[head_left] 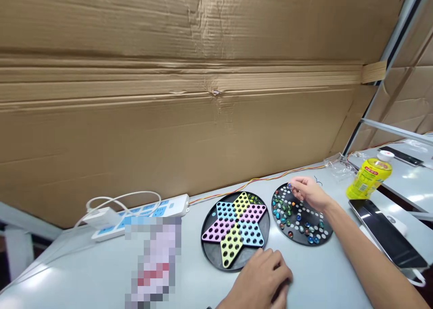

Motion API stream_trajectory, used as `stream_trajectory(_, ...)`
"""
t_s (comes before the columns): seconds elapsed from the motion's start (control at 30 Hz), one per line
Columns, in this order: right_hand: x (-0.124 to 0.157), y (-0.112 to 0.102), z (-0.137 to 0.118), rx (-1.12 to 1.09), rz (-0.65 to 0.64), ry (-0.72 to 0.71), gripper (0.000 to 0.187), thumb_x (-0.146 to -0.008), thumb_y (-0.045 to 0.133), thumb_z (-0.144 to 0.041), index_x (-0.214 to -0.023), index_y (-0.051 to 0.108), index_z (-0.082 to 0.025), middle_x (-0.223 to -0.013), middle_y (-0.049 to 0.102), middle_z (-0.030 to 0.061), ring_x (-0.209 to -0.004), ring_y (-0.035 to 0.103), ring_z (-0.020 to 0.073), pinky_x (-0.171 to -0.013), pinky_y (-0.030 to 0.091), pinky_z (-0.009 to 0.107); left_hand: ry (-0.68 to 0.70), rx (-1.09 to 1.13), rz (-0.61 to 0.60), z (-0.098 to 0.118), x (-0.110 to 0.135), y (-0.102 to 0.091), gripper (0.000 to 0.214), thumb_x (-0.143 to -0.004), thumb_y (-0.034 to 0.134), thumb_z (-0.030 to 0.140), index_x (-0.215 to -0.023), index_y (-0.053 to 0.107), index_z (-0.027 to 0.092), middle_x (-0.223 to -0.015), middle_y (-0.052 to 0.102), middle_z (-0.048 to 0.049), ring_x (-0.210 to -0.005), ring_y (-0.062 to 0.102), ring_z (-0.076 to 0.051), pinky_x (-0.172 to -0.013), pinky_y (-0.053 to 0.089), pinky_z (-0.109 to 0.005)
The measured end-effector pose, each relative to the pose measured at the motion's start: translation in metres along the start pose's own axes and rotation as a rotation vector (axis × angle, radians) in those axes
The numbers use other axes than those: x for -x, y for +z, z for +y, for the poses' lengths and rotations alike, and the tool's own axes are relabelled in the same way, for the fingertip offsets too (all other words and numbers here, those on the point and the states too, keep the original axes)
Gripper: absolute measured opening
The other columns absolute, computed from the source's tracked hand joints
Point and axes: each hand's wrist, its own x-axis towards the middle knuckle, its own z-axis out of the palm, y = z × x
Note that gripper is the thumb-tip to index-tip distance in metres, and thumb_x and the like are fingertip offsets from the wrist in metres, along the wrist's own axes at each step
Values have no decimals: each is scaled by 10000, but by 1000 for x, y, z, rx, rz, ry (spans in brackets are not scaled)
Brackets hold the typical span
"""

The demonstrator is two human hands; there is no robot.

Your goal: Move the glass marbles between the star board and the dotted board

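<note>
Marble (pixel 289 186) seemingly in right fingers (pixel 297 182).

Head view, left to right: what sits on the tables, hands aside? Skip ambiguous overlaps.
White-and-blue power strip → round star-patterned board → black round board with loose marbles → yellow bottle.

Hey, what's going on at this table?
Someone is handling marbles. Their right hand is over a round black board, with what looks like a blue marble between the fingertips. Colored marbles are scattered across that board. The left hand, loosely curled, is at the near edge of the round star-patterned board, and no marble shows in the star's holes. Some green marbles sit at that board's far side.
</note>
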Motion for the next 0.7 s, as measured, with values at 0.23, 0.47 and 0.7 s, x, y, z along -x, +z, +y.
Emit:
stream_trajectory(0.23, -8, -13, -1, -451, 106, 123, 260, -756, 719, -400, -765, 554, -199, -628, 491, -48, -458, 324, 64, -379, 180, 168, -27, -23, 16, 1, -1, 0, 184, -836, 589, 156, -980, 553, 266, -986, 612, 17, -847, 548, -153, -733, 361, -306)
stream_trajectory(0.47, 6, -16, 1, 700, -148, 102, 484, -783, 673, -519, -543, 396, -202, -514, 318, -73, -518, 270, 87, -496, 204, 249, -29, -16, 23, 2, 1, 0, 204, -808, 597, 151, -968, 549, 268, -984, 621, 24, -837, 544, -152, -724, 352, -311)
stream_trajectory(0.7, 19, 2, -9, 1302, -270, 335, 486, -671, 765, -477, -480, 407, -212, -485, 436, -31, -510, 391, 129, -540, 240, 290, -25, 16, 34, 2, 0, -3, 218, -798, 583, 138, -968, 546, 269, -970, 624, 19, -837, 548, -158, -729, 352, -309)
